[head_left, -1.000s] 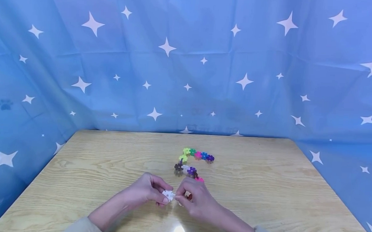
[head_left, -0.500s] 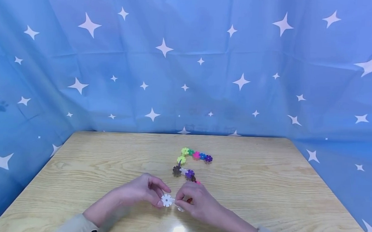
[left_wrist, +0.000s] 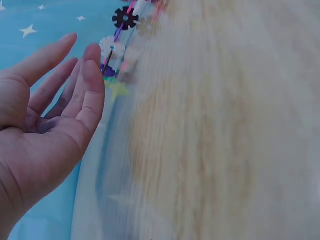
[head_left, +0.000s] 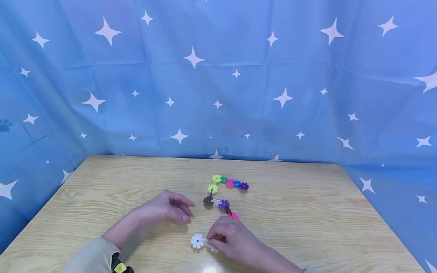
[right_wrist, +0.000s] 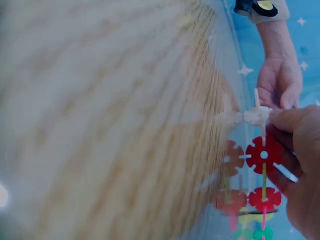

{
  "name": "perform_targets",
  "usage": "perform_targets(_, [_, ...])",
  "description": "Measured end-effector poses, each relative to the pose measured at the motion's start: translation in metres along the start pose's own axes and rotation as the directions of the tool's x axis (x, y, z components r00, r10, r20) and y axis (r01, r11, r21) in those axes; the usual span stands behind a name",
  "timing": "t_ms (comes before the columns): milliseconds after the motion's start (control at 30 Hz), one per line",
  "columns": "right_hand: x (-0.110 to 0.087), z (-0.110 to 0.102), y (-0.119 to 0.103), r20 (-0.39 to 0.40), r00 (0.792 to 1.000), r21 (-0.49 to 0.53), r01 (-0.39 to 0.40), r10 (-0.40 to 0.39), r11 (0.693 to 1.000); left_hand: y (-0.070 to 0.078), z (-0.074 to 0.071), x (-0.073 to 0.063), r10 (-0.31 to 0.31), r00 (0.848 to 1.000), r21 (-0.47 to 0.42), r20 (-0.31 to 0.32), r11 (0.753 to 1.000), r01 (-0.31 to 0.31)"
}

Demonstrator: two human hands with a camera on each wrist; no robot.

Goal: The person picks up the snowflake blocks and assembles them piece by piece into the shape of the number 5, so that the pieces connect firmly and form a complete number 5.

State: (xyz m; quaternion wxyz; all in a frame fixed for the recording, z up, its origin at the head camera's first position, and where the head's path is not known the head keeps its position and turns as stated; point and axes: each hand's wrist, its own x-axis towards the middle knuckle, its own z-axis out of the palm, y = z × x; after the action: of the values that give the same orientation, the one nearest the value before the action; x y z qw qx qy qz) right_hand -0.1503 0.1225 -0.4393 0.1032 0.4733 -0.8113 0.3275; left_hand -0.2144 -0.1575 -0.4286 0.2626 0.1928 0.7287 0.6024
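Thumb and fingertips of my right hand (head_left: 234, 238) pinch a small white snowflake disc (right_wrist: 257, 116), the kind that slots together. Joined at its left is another white disc (head_left: 197, 241), lying face up. Below the pinched piece in the right wrist view hang a red disc (right_wrist: 263, 155) and a second red disc (right_wrist: 265, 199); in the head view this stretch is mostly behind the hand. My left hand (head_left: 167, 207) is raised off to the upper left, its fingers loosely extended and holding nothing.
A zigzag chain of discs runs away over the wooden table (head_left: 93, 196): a pink disc (head_left: 233, 215), a purple disc (head_left: 223, 204), a dark disc (head_left: 208, 201), a yellow-green disc (head_left: 212, 188), and a purple end disc (head_left: 244, 186). Behind hangs a blue starred curtain (head_left: 220, 80).
My left hand has let go of the white disc and drawn back up and to the left. That disc is lower in view, while the right hand keeps its pinch in nearly the same place.
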Motion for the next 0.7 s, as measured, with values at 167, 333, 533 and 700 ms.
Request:
perform_targets(167, [-0.002, -0.002, -0.001, -0.037, 0.998, 0.010, 0.046, -0.045, 0.999, -0.005, -0.005, 0.012, 0.007, 0.998, -0.012, -0.068, 1.000, -0.008])
perform_targets(333, [-0.009, -0.007, -0.004, -0.091, 0.992, 0.014, 0.093, -0.091, 0.996, -0.006, -0.004, 0.029, -0.020, 0.989, -0.049, -0.146, 0.999, 0.013])
perform_targets(533, [-0.020, -0.012, -0.006, -0.135, 0.985, -0.017, 0.104, -0.106, 0.994, -0.005, 0.004, 0.058, -0.043, 0.963, -0.091, -0.267, 0.996, 0.019])
perform_targets(700, [-0.027, -0.016, -0.008, -0.147, 0.982, -0.044, 0.113, -0.118, 0.993, -0.001, 0.009, 0.079, -0.032, 0.929, -0.117, -0.370, 0.993, -0.013])
